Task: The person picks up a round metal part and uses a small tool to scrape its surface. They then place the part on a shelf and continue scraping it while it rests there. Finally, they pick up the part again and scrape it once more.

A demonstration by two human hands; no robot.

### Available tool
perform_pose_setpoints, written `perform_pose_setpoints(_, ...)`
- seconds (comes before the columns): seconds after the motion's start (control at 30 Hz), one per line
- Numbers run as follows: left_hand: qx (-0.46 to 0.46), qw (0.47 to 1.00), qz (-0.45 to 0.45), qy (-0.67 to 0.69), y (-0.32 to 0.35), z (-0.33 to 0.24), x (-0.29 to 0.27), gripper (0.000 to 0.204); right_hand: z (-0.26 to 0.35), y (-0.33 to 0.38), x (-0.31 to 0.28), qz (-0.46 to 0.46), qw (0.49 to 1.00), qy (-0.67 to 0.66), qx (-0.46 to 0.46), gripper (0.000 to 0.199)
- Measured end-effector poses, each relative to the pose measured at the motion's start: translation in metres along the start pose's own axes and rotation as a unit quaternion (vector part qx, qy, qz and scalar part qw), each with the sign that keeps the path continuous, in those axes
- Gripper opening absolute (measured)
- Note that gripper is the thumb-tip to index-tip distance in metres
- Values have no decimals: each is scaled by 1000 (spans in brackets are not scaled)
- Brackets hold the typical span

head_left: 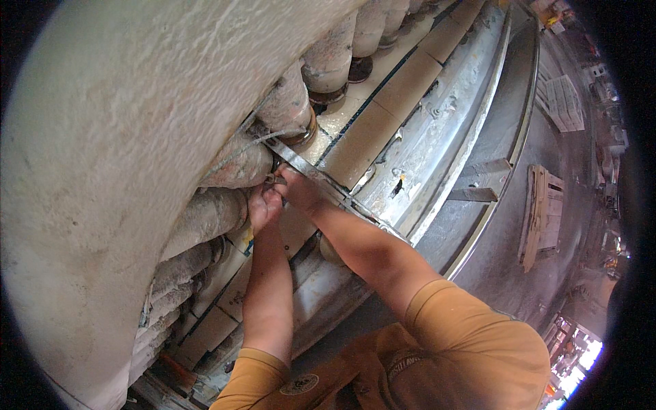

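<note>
Both my arms reach forward to a row of dusty, rounded stubs under a large pale curved surface point(130, 137). My left hand point(265, 207) is closed, its fingers bunched beside one of these grey stubs point(236, 164). Just right of it, my right hand point(292, 186) is closed too, its fingertips meeting the left ones. Something small and dark shows between the fingertips, too small to name. A flat metal bar point(297, 162) runs past my right hand and passes behind my right forearm. Above the hands, a thin pale cord point(263, 139) crosses the stubs.
Tan blocks point(372, 130) line a ledge beside the stubs. Beyond it run a worn, curved metal channel point(437, 123) and a raised rim point(523, 147). Wooden pallets point(543, 219) lie on the floor at the right, with a white slatted stack point(564, 102) farther off.
</note>
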State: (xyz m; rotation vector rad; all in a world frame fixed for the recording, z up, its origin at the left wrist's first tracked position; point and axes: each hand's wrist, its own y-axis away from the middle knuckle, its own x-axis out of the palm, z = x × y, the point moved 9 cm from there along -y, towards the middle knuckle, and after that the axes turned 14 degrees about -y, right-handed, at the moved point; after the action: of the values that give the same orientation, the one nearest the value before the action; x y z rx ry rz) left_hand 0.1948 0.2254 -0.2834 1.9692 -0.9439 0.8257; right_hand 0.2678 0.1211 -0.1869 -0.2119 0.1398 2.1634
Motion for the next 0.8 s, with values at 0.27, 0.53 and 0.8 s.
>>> perform_pose_setpoints(0.27,-25,996,-25,78,3,6,2,25,8,1,0,2,992,-42,-117,31)
perform_pose_setpoints(0.53,-61,996,-27,58,-10,6,-33,22,17,-3,4,9,995,-45,-86,26)
perform_pose_setpoints(0.8,0,999,-44,-32,3,0,2,22,13,-4,-3,-26,991,5,-129,24)
